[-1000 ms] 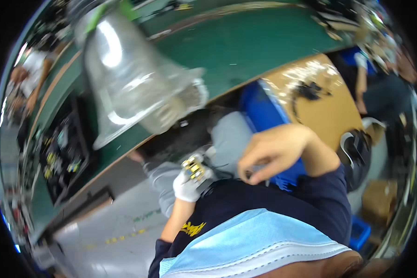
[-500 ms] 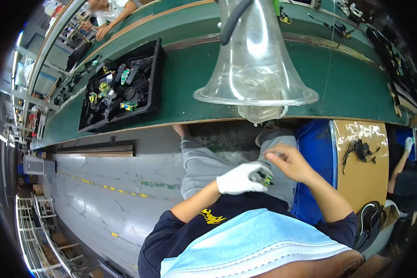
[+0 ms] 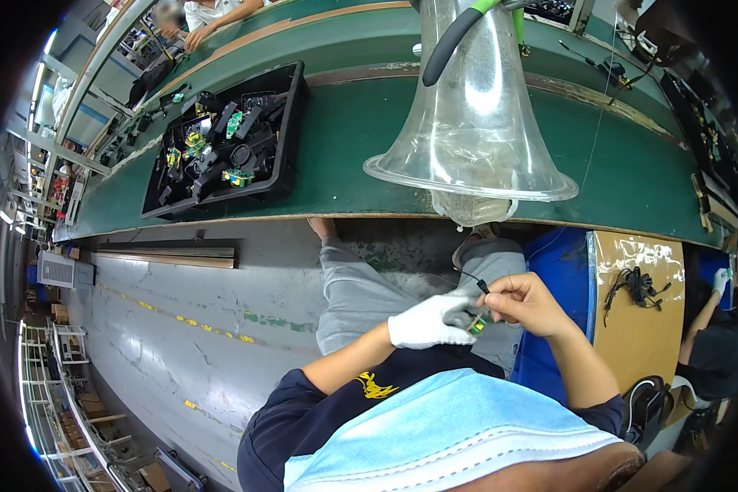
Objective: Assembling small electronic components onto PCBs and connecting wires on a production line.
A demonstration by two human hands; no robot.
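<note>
My left hand [image 3: 426, 322], in a white glove, is closed round a small green and yellow circuit board [image 3: 477, 325], whose outer end sticks out past the fingers. My bare right hand [image 3: 530, 303] is just beside it, thumb and forefinger pinched on a thin black cable [image 3: 483, 286]. The cable's thicker sleeve shows above the fingertips, and a thin length trails off to the upper left. Whether cable and board touch cannot be made out, since the fingers cover that spot. Both hands are above my lap, in front of the bench edge.
Over the green bench [image 3: 336, 156] hangs a clear flared hood [image 3: 476, 139] with a grey-and-green handle [image 3: 455, 45]. A black crate [image 3: 291, 156] of boards and black housings stands left. At right, a cardboard sheet [image 3: 640, 328] carries a bundled black cable [image 3: 634, 289]; another person's arm [image 3: 708, 316] is beyond.
My right hand has come down and closed on the black cable, which now shows beside the board. My left hand keeps the board, moved slightly right. The view has shifted a little.
</note>
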